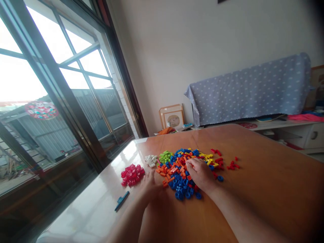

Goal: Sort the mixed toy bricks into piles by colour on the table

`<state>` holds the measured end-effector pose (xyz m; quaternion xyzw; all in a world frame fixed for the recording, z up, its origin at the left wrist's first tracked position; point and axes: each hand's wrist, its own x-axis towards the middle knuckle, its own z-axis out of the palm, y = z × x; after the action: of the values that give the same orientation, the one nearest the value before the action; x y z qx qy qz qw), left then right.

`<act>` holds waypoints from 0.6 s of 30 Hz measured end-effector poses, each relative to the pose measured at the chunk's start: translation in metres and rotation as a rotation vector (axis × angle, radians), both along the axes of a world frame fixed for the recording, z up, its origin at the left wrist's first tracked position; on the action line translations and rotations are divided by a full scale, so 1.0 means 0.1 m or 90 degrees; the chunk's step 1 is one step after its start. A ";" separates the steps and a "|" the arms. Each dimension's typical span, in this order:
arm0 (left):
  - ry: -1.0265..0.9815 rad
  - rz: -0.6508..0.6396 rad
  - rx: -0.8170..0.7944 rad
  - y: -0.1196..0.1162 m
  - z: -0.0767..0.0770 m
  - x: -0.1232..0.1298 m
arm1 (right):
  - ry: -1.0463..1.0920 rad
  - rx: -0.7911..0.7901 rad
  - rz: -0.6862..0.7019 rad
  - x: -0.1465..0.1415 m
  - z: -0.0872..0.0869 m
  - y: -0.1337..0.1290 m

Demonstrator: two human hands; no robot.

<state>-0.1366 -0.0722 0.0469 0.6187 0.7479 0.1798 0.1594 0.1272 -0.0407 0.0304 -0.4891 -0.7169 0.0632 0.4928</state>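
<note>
A mixed heap of toy building bricks lies on the table, with orange bricks [164,170], blue wheel-like pieces [181,189], yellow bricks [208,157] and red pieces among them. My right hand [201,173] rests on the heap's right part, fingers curled down and drawn together at the orange and red bricks. What its fingertips hold, if anything, is hidden. Between the heap and a pile of pink-red bricks [132,174] is my left hand [150,182], smeared by motion. Its fingertips are close to the pink-red pile, and I cannot tell whether they hold a brick.
White bricks [151,160] and lime-green bricks [165,157] form small piles behind. Loose red pieces [233,165] lie to the right. A teal stick-like piece [122,201] is at the left on the glossy brown table [265,189]. Large windows stand left.
</note>
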 end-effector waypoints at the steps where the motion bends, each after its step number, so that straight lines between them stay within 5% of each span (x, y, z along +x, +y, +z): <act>1: 0.021 -0.024 -0.008 0.01 -0.04 0.03 | 0.002 -0.001 -0.001 0.00 0.00 0.00; 10: 0.091 -0.179 0.090 0.41 -0.28 0.11 | 0.011 0.003 0.003 0.00 0.00 0.01; 18: 0.160 -0.153 0.143 0.56 -0.28 0.26 | 0.019 0.021 0.010 -0.02 -0.09 0.10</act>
<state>-0.1102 -0.0161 0.0185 0.7351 0.6579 0.1630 0.0149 0.1254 -0.0305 0.0209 -0.4745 -0.7142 0.0626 0.5107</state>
